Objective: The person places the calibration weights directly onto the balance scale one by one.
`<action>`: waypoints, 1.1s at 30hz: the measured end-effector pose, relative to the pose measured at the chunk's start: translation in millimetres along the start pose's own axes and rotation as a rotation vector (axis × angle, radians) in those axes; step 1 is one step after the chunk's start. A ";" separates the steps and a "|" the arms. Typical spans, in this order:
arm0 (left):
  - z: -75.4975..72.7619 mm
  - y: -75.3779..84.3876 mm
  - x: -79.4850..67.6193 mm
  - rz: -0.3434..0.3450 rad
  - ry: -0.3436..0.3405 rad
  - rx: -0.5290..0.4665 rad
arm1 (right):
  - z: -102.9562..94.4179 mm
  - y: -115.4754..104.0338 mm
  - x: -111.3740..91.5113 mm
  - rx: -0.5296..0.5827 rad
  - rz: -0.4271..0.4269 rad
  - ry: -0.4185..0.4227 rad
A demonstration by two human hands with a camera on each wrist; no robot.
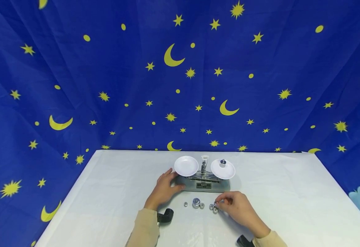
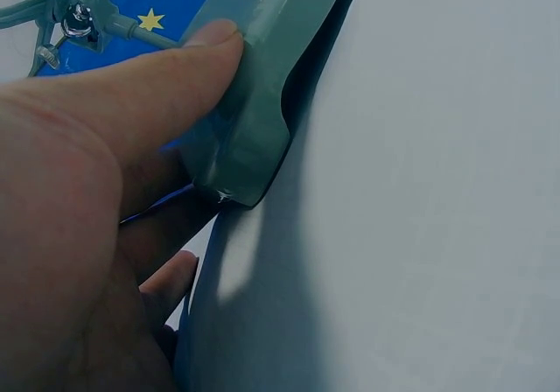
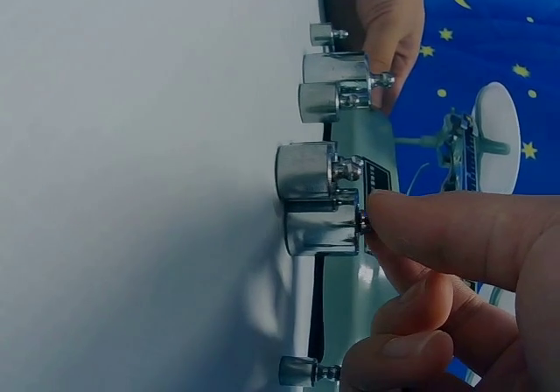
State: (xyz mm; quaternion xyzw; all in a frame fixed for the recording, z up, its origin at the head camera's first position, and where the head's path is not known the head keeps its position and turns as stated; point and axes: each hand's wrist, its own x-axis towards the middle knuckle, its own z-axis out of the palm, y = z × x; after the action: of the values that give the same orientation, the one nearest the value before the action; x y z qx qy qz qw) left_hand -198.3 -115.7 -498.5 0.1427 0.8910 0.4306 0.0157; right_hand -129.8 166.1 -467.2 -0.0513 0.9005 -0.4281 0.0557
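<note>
A balance scale [image 1: 192, 185] with a grey-green base and two white pans stands near the middle of the table. My left hand [image 1: 163, 189] grips the left end of its base, with the thumb [image 2: 197, 64] on the upper surface and the other fingers round the far side. In front of the scale, my right hand [image 1: 238, 208] pinches the knob of a metal weight [image 3: 322, 231] between thumb and forefinger. Another knobbed weight [image 3: 304, 171] is right beside it. On the scale's right pan [image 1: 229, 172] sits a metal weight [image 1: 222, 163]; the left pan [image 1: 186, 166] bears nothing.
Left of the right hand, a large weight [image 1: 196, 203] stands with a smaller weight [image 1: 202, 206] and a tiny weight [image 1: 185, 204]. One more small weight [image 3: 297, 371] shows low in the right wrist view. A blue star-and-moon cloth [image 1: 195, 85] hangs behind the white table [image 1: 291, 192].
</note>
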 end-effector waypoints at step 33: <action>1.3 -1.0 -1.7 0.020 0.013 0.002 | -0.3 -5.2 -2.3 -0.023 0.018 0.058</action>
State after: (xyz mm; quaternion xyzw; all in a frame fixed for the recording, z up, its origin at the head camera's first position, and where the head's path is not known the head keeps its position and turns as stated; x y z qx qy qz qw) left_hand -196.6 -115.8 -500.3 0.1489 0.8900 0.4310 0.0055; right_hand -127.3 163.4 -462.9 -0.0314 0.9071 -0.4184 0.0330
